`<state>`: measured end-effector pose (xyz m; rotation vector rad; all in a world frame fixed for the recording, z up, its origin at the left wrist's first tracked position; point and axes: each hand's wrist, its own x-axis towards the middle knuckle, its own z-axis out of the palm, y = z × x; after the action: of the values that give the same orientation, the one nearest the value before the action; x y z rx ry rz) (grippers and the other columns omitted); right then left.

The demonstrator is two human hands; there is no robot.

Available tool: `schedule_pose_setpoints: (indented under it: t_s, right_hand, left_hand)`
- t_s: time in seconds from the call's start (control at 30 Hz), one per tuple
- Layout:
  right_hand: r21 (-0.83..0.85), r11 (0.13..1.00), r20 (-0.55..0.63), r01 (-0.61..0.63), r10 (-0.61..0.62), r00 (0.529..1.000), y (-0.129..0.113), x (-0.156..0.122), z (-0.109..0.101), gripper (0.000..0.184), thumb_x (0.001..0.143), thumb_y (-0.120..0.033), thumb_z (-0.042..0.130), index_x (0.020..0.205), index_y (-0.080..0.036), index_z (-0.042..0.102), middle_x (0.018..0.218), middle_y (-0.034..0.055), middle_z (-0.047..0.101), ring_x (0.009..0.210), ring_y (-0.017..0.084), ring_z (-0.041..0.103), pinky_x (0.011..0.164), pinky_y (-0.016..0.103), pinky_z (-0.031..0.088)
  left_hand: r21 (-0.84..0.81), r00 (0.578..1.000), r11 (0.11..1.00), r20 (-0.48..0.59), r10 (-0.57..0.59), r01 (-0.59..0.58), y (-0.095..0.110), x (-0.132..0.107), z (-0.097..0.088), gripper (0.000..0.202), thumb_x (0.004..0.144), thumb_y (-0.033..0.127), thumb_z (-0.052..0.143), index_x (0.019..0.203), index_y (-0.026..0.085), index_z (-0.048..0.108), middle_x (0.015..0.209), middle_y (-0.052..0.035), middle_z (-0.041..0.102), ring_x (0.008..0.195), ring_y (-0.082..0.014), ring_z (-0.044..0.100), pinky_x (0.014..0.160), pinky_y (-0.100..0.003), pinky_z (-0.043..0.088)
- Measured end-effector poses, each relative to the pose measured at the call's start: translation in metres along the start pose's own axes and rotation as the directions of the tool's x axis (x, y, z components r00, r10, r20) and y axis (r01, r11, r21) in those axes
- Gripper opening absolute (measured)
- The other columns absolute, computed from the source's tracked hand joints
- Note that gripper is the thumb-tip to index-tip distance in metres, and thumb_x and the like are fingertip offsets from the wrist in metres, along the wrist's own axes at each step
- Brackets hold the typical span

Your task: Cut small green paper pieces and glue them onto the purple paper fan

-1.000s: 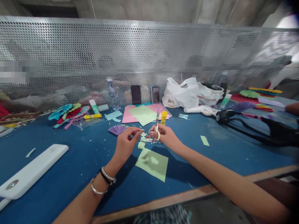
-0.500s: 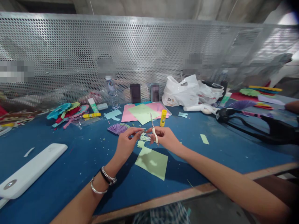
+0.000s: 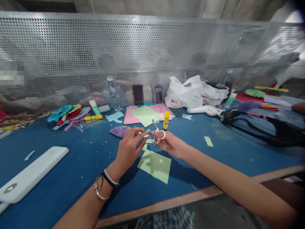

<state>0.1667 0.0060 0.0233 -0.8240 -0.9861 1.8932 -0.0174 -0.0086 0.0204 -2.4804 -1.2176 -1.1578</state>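
the right hand (image 3: 171, 143) is curled about the handles of the white scissors (image 3: 156, 129), which lie at its 10 o'clock; their long axis runs from 11 to 5 o'clock, blade tips at 11. the left hand (image 3: 128, 146) has its fingers loosely bent; whether its fingertips pinch a scrap or stand apart cannot be told. they lie near the blades, at about 8 o'clock of them; contact is unconfirmed. the right hand is the nearer, having hold. paper scraps (image 3: 150, 142) lie below the fingertips. a green sheet (image 3: 158, 168) lies flat at 7 o'clock of the right hand, short of the wooden edge (image 3: 166, 205). a yellow glue stick (image 3: 166, 121) stands upright at 12 o'clock. most room for moving is at 3 o'clock, where the blue table (image 3: 192, 135) bears a green strip (image 3: 208, 141).
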Motion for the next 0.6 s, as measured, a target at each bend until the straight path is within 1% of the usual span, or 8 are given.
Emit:
schedule_pose_setpoints:
  t_s: [0.1, 0.2, 0.3, 0.4, 0.43, 0.5, 0.57, 0.6]
  right_hand:
    - [-0.020, 0.999, -0.035, 0.044, -0.045, 0.998, -0.002, 0.002, -0.002, 0.026, 0.064, -0.023, 0.068, 0.087, -0.012, 0.064, 0.055, -0.0049, 0.045, 0.043, 0.001, 0.028, 0.039, 0.017, 0.018]
    - [-0.102, 0.990, -0.058, 0.092, -0.099, 0.993, -0.003, 0.002, -0.003, 0.026, 0.065, -0.026, 0.068, 0.087, -0.012, 0.064, 0.056, -0.0046, 0.047, 0.042, 0.002, 0.027, 0.039, 0.018, 0.016]
    - [-0.158, 0.980, -0.077, 0.118, -0.132, 0.988, -0.004, 0.002, -0.003, 0.025, 0.064, -0.026, 0.067, 0.085, -0.012, 0.063, 0.055, -0.0043, 0.048, 0.042, 0.002, 0.026, 0.040, 0.019, 0.015]
    - [-0.193, 0.973, -0.094, 0.127, -0.147, 0.985, -0.004, 0.001, -0.002, 0.025, 0.065, -0.028, 0.066, 0.083, -0.012, 0.063, 0.054, -0.0042, 0.048, 0.042, 0.002, 0.027, 0.041, 0.019, 0.015]
    - [-0.205, 0.970, -0.097, 0.133, -0.155, 0.983, -0.004, 0.001, -0.002, 0.025, 0.065, -0.029, 0.066, 0.084, -0.012, 0.063, 0.054, -0.0041, 0.048, 0.042, 0.002, 0.027, 0.041, 0.019, 0.015]
    - [-0.232, 0.962, -0.086, 0.143, -0.167, 0.982, -0.003, 0.000, -0.001, 0.026, 0.066, -0.029, 0.066, 0.085, -0.012, 0.063, 0.053, -0.0038, 0.048, 0.042, 0.003, 0.028, 0.041, 0.020, 0.015]
    - [-0.266, 0.952, -0.065, 0.153, -0.176, 0.982, -0.003, -0.001, 0.000, 0.027, 0.067, -0.029, 0.065, 0.088, -0.012, 0.063, 0.054, -0.0032, 0.049, 0.042, 0.003, 0.028, 0.041, 0.020, 0.015]
    - [-0.287, 0.945, -0.057, 0.154, -0.177, 0.982, -0.003, -0.002, 0.001, 0.027, 0.067, -0.030, 0.065, 0.088, -0.013, 0.063, 0.054, -0.0028, 0.050, 0.042, 0.003, 0.029, 0.041, 0.020, 0.016]
  left_hand:
    - [-0.022, 0.995, 1.000, 0.097, -0.006, 0.008, 0.004, 0.001, 0.001, 0.038, 0.083, 0.024, 0.046, 0.122, 0.025, 0.048, 0.109, -0.0074, 0.049, 0.089, -0.0177, 0.046, 0.080, -0.034, 0.043]
    - [-0.066, 0.988, 0.998, 0.153, 0.004, 0.006, 0.009, 0.000, 0.002, 0.044, 0.083, 0.022, 0.044, 0.127, 0.025, 0.042, 0.113, -0.0085, 0.046, 0.093, -0.0190, 0.044, 0.082, -0.036, 0.041]
    - [-0.103, 0.986, 0.995, 0.166, 0.004, 0.013, 0.013, -0.001, 0.002, 0.044, 0.083, 0.021, 0.043, 0.127, 0.024, 0.041, 0.113, -0.0087, 0.045, 0.092, -0.0189, 0.043, 0.083, -0.037, 0.040]
    - [-0.148, 0.988, 0.988, 0.150, -0.029, 0.051, 0.016, -0.001, 0.002, 0.041, 0.084, 0.022, 0.043, 0.125, 0.024, 0.044, 0.110, -0.0079, 0.046, 0.093, -0.0186, 0.043, 0.085, -0.036, 0.038]
    - [-0.178, 0.988, 0.981, 0.141, -0.058, 0.083, 0.016, -0.001, 0.002, 0.038, 0.085, 0.023, 0.042, 0.123, 0.024, 0.046, 0.108, -0.0075, 0.047, 0.093, -0.0181, 0.044, 0.085, -0.035, 0.038]
    - [-0.253, 0.979, 0.948, 0.125, -0.164, 0.191, 0.017, 0.000, 0.002, 0.032, 0.086, 0.028, 0.041, 0.116, 0.022, 0.049, 0.101, -0.0065, 0.050, 0.087, -0.0162, 0.047, 0.079, -0.031, 0.040]
    - [-0.325, 0.948, 0.891, 0.143, -0.285, 0.317, 0.017, 0.000, 0.001, 0.027, 0.086, 0.033, 0.041, 0.106, 0.019, 0.052, 0.091, -0.0045, 0.053, 0.076, -0.0140, 0.049, 0.071, -0.027, 0.041]
    - [-0.352, 0.931, 0.863, 0.169, -0.323, 0.363, 0.016, 0.001, 0.001, 0.026, 0.086, 0.036, 0.041, 0.099, 0.018, 0.054, 0.085, -0.0034, 0.054, 0.071, -0.0131, 0.049, 0.067, -0.026, 0.040]
